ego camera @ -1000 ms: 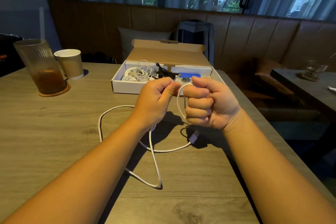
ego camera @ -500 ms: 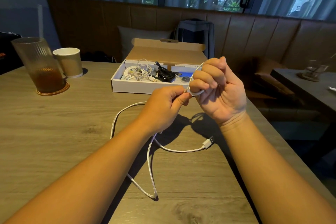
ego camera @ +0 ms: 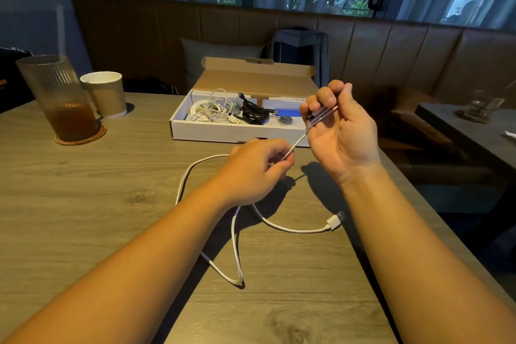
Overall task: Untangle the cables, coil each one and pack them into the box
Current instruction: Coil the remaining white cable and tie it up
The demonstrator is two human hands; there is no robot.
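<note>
The worktop [ego camera: 83, 204] carries the open box [ego camera: 223, 132] just behind the hands, handy for packing. The white cable [ego camera: 236, 246] trails loose over the wood. The right hand [ego camera: 340, 131] grips several wound loops, apparently as a former. The left hand [ego camera: 257, 170] pinches the strand, likely to feed it. The plug [ego camera: 335, 220] lies free.

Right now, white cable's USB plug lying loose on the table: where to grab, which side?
Pinch the USB plug by its white housing, across the two long edges, from above. It lies flat on the table, metal tip pointing away to the right, white cable leaving to the left, both edges exposed.
</note>
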